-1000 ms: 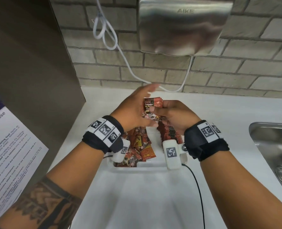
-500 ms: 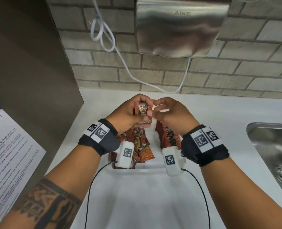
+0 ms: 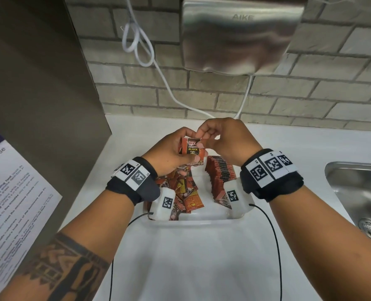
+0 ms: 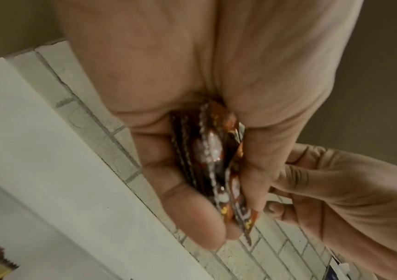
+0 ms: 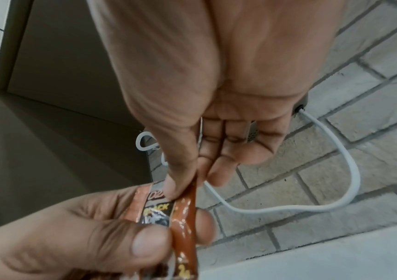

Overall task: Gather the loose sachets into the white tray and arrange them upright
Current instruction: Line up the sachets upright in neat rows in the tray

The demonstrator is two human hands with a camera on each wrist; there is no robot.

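Note:
My left hand [image 3: 175, 149] grips a small stack of red-and-black coffee sachets [image 3: 192, 148] above the far end of the white tray [image 3: 202, 220]. From the left wrist, the stack [image 4: 213, 161] shows edge-on between thumb and fingers. My right hand [image 3: 221, 137] pinches the top corner of the front sachet [image 5: 159, 206] with thumb and forefinger. In the tray, a neat upright row of sachets [image 3: 219, 179] stands on the right. A loose heap of sachets [image 3: 185, 192] lies on the left.
A steel hand dryer [image 3: 241, 33] hangs on the brick wall with a white cable [image 3: 169, 83] looping below it. A steel sink [image 3: 360, 192] lies at the right. A dark cabinet side [image 3: 39, 94] with a printed notice [image 3: 10, 192] stands at the left.
Both hands have lifted slightly and drawn together. The left hand now wraps the stack squarely, label facing me, and the right hand has shifted from holding the stack to pinching its top corner.

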